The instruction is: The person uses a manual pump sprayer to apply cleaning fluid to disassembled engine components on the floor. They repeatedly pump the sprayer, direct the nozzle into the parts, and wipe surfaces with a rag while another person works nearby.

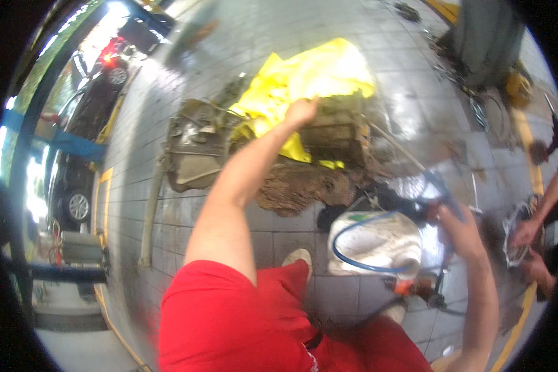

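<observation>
My left hand (302, 112) is closed on a bright yellow cloth (321, 69), which drapes over a grimy metal vehicle part (337, 135) on the tiled floor. My right hand (456, 230) grips a spray gun (435, 186), blurred, whose long thin wand (395, 142) points toward that part. A blue hose (337, 249) loops over a white plastic jug (372, 237) and meets its mouth. Left of the cloth lies a dirty pan-like metal part (195, 149). A crumpled brown rag (304, 188) is on the floor just in front.
Another person's hands (528, 242) hold a metal part at the right. An orange-and-dark power tool (418, 284) lies by my foot. A grey drum-like object (486, 42) stands at upper right. Blue lift posts (28, 153) and parked cars (74, 186) are at left.
</observation>
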A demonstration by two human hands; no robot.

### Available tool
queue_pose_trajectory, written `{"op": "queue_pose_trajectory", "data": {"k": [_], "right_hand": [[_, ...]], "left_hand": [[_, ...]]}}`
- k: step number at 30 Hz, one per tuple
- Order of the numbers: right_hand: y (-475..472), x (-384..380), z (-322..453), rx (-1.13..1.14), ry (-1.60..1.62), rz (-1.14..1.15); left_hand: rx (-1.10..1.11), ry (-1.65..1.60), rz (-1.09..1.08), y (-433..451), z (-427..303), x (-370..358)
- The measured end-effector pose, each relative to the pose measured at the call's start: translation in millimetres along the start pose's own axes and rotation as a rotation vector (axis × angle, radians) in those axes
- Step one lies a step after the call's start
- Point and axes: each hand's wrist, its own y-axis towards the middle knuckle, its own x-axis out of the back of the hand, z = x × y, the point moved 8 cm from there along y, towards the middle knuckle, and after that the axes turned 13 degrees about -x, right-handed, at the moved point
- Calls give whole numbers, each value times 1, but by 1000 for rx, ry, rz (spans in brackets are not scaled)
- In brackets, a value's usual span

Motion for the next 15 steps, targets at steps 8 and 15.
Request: {"op": "queue_pose_trajectory", "data": {"k": [8, 15], "right_hand": [[-4, 2, -2, -16, 2, -16], [-26, 6, -6, -96, -78, -24]], "left_hand": [[-213, -100, -40, 0, -72, -24], [-323, 17, 86, 27, -124, -22]]}}
